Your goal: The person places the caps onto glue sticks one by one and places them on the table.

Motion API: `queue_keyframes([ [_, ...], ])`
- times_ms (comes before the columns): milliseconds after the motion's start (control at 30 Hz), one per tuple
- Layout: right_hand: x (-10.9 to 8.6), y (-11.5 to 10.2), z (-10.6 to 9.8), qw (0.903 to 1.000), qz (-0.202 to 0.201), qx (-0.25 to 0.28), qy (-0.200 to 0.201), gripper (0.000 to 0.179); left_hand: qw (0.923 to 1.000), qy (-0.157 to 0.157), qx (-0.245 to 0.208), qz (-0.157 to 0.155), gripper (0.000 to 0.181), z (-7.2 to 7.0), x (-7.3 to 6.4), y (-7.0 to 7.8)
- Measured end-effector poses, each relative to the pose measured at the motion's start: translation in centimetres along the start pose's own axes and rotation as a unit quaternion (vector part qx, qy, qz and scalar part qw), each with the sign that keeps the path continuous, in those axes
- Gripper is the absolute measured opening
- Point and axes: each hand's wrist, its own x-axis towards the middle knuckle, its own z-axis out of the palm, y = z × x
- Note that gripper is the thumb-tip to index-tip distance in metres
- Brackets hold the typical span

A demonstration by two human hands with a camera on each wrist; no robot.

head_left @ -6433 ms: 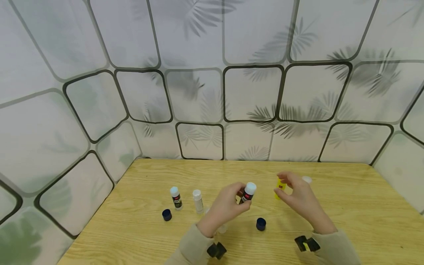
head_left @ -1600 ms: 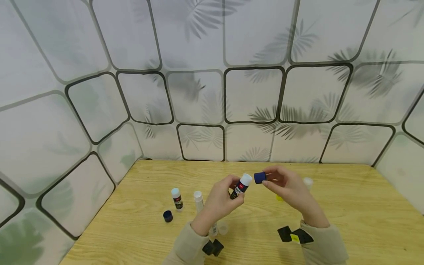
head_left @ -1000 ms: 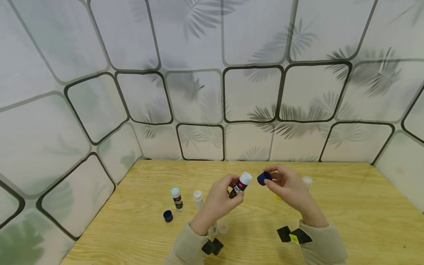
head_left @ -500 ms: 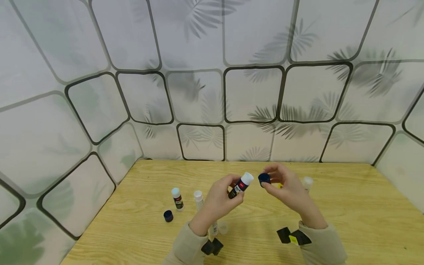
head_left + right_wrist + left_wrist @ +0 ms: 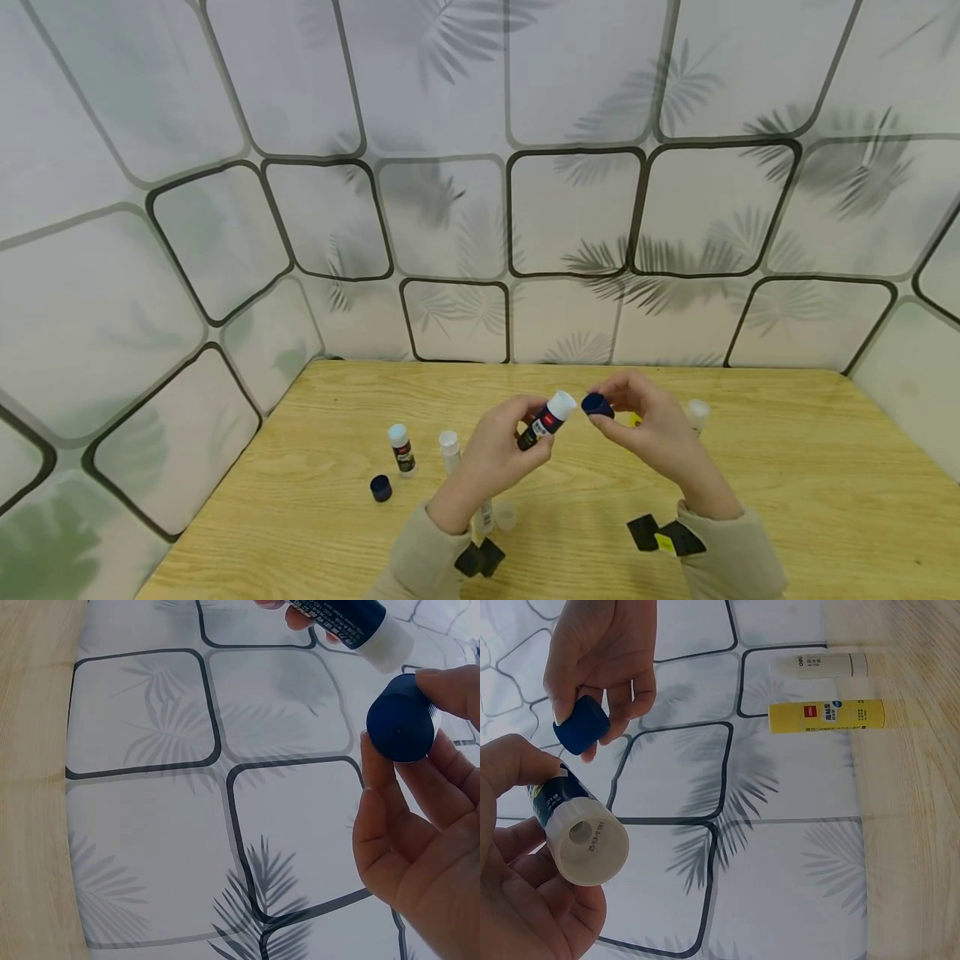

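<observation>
My left hand (image 5: 495,446) holds a dark-labelled glue stick (image 5: 542,428), tilted with its white end up and to the right. In the left wrist view that end of the glue stick (image 5: 592,844) faces the camera as a hollow white round with small print. My right hand (image 5: 656,429) pinches a navy cap (image 5: 597,406) between thumb and fingers, just right of the white end. The right wrist view shows the closed end of the cap (image 5: 400,729), with a small gap between cap and glue stick (image 5: 352,626).
Behind the right hand stand a yellow glue stick (image 5: 829,716) and a white one (image 5: 697,415). To the left are a dark-labelled glue stick (image 5: 402,454), a white one (image 5: 450,450) and a dark cap (image 5: 381,488). Near the left wrist are another white stick (image 5: 483,518) and a translucent cap (image 5: 506,515).
Earlier the right hand was at the yellow glue stick and the navy cap lay on the table; now that hand holds the cap. Lately the cap has turned, and cap and glue stick have drawn slightly closer.
</observation>
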Motion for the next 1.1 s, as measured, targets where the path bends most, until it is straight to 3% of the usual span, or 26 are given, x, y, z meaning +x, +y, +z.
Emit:
queue_keyframes([
  [333, 0.01, -0.20, 0.08, 0.9999, 0.011, -0.011, 0.002, 0.024, 0.9999, -0.010, -0.003, 0.012, 0.035, -0.12, 0.01, 0.07],
  [667, 0.05, -0.50, 0.07, 0.9998, -0.016, -0.014, 0.001, 0.022, 0.9985, -0.040, -0.032, 0.022, 0.036, -0.32, 0.16, 0.15],
  [1100, -0.02, -0.61, -0.24, 0.9969, -0.025, 0.075, -0.004, 0.020, 0.9955, -0.073, -0.045, 0.040, 0.038, -0.54, 0.26, -0.12],
])
